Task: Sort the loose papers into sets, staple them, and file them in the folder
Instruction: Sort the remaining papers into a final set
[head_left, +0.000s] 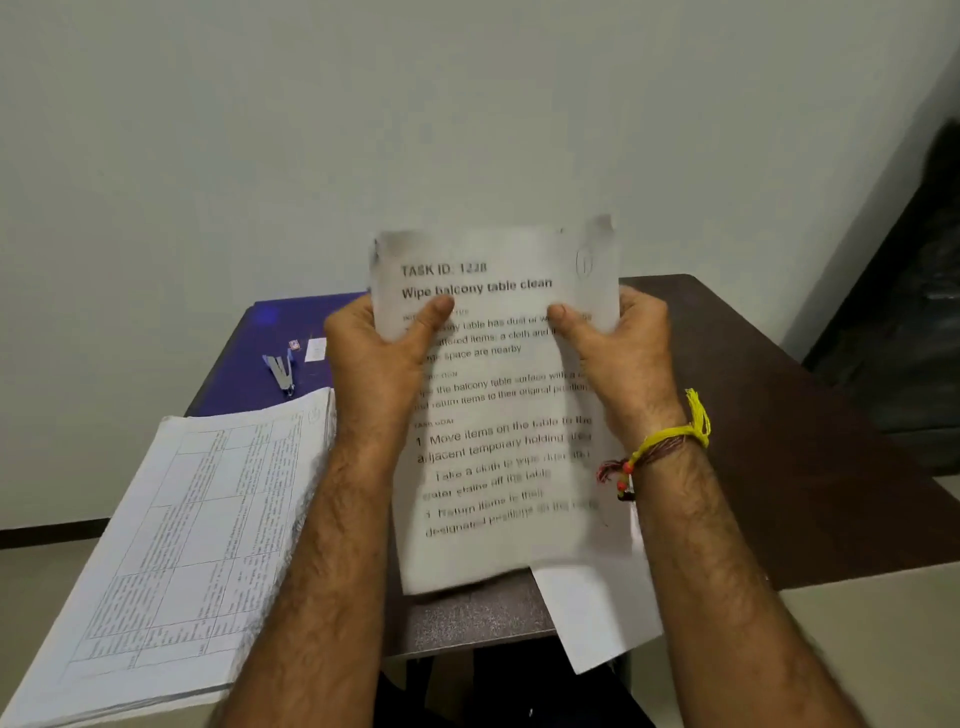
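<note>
White printed sheet (498, 415) is gripped upright between left hand (379, 358) and right hand (623, 353), thumbs in front.

White printed paper sheet (498, 405): matt, slightly creased. Thick white paper stack (176, 561): matt, printed tables. Blue folder (244, 374): smooth, slight sheen, plastic-looking. Silver stapler (281, 370): shiny metal. Dark brown table (779, 441): matt, wood-look. Yellow thread wristband (670, 441): fibrous.

1. A plain pale wall (467, 104) fills the upper view.
2. A dark brown surface (779, 441) stands against it.
3. Light floor (36, 582) shows at lower left, edged by dark skirting (47, 535).
</note>
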